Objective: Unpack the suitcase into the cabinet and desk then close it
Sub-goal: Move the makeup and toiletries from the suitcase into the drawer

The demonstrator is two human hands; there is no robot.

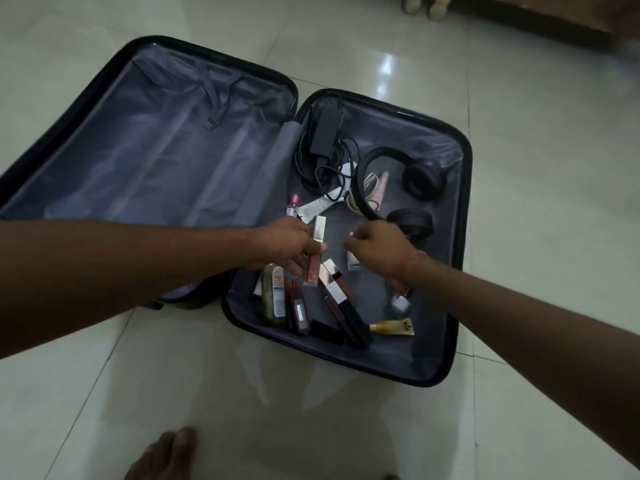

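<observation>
Now: black hard-shell suitcase [446, 362] lies open on pale floor tiles [519, 168]. Left hand [287, 245] pinches a gold-capped red lip-gloss tube [313, 259] over its right half; right hand [377, 249] curled, contents unclear.

Floor [519, 168]: pale glossy tiles with visible grout lines and light reflections. Suitcase [446, 341] lies opened flat directly on it, both halves lining-up, near the middle. Bare foot [166, 455] rests on the tiles at the near edge. Turned wooden furniture legs [424, 5] stand at the far edge.
</observation>
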